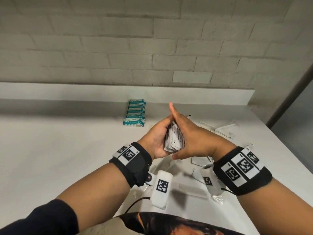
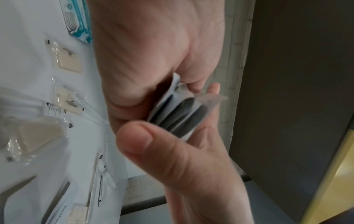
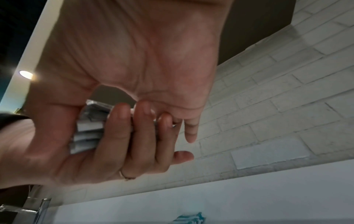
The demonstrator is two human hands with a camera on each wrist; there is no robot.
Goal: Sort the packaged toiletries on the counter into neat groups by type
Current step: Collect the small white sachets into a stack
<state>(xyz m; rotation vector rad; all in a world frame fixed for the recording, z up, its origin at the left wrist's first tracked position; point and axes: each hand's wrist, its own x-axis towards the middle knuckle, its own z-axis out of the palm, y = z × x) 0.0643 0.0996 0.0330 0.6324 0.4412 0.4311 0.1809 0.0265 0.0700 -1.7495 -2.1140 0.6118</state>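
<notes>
Progress of the sort, judged from the layout: 1 group looked finished, a straight row of 6 teal-and-white packs (image 1: 135,113) set near the back of the white counter (image 1: 67,150). A second group was being formed in the air above the counter: a stack of white sachets (image 1: 174,140) stood on edge in the left hand (image 1: 158,138), fingers and thumb curled round it, while the right hand (image 1: 189,133) lay against its far face with fingers straight, apparently squaring the edges. Unsorted items were left: clear-wrapped packets (image 2: 69,60) and long thin white wrappers (image 1: 225,128) lay scattered on the counter to the right and beneath the wrists; their types could not be told. The counter was smooth and pale, backed by a low ledge (image 1: 118,92) and a wall of white-painted brick (image 1: 152,39); a dark panel (image 2: 287,91) bounded it on the right
</notes>
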